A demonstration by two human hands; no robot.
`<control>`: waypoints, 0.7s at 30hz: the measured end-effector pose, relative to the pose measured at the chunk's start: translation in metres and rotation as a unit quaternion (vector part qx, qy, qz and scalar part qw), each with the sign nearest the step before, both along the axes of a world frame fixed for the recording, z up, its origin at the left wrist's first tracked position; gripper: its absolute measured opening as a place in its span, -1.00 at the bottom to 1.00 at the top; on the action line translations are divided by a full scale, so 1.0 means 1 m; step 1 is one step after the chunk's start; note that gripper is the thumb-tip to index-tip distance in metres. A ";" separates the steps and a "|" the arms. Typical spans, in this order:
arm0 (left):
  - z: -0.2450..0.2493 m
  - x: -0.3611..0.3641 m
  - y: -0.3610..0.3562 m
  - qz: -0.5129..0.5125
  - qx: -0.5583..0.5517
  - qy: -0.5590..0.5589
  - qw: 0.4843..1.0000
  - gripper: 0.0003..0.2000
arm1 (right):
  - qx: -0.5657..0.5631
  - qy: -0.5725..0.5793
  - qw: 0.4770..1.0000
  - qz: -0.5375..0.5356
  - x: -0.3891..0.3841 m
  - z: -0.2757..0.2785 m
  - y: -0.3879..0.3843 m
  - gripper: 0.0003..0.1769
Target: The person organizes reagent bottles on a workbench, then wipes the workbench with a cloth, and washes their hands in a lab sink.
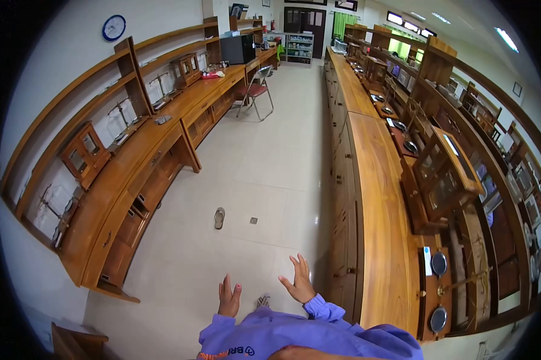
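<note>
My left hand [228,297] is raised in front of my purple sleeve, its fingers apart and nothing in it. To its right, my right hand [299,282] is held up over the floor with spread fingers, also bare. Neither hand touches anything. On the pale floor beyond them lies a single sandal [219,218], with a small square floor drain [253,221] beside it. A patterned shoe or sandal [262,300] shows between my hands, partly hidden by my clothing. Nearest my right hand is the long wooden counter [378,240].
Pan balances [438,291] and a glass-sided wooden case [444,168] stand along the right counter. At the left runs a wooden desk [126,150] with shelves. A folding chair [256,90] and a black box-shaped appliance [238,49] are farther back.
</note>
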State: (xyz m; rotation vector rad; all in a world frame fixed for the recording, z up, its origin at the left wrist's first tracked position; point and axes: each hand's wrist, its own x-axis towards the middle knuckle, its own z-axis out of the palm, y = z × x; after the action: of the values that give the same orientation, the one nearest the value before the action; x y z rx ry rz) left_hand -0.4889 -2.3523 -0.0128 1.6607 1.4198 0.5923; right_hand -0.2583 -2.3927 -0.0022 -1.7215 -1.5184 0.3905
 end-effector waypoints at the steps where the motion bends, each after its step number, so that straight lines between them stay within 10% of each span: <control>1: 0.007 0.006 0.028 -0.014 0.015 0.002 1.000 -0.34 | -0.006 0.002 1.000 -0.008 0.000 0.001 0.021 -0.26; 10: 0.023 0.092 0.279 -0.161 0.141 0.015 0.977 -0.34 | 0.027 0.079 0.992 -0.096 0.048 0.031 0.228 -0.46; 15: 0.005 0.128 0.393 -0.104 0.094 -0.092 0.986 -0.53 | 0.060 0.081 0.990 -0.097 0.091 -0.007 0.361 -0.72; 21: 0.043 0.143 0.541 0.056 0.094 -0.085 0.990 -0.65 | 0.020 0.010 0.999 -0.028 0.130 0.042 0.554 -0.56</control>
State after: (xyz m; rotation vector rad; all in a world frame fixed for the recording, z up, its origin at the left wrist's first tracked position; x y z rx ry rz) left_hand -0.3462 -1.8111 0.0303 1.6376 1.3738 0.9338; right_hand -0.1281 -1.8386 0.0398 -1.7205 -1.4498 0.3456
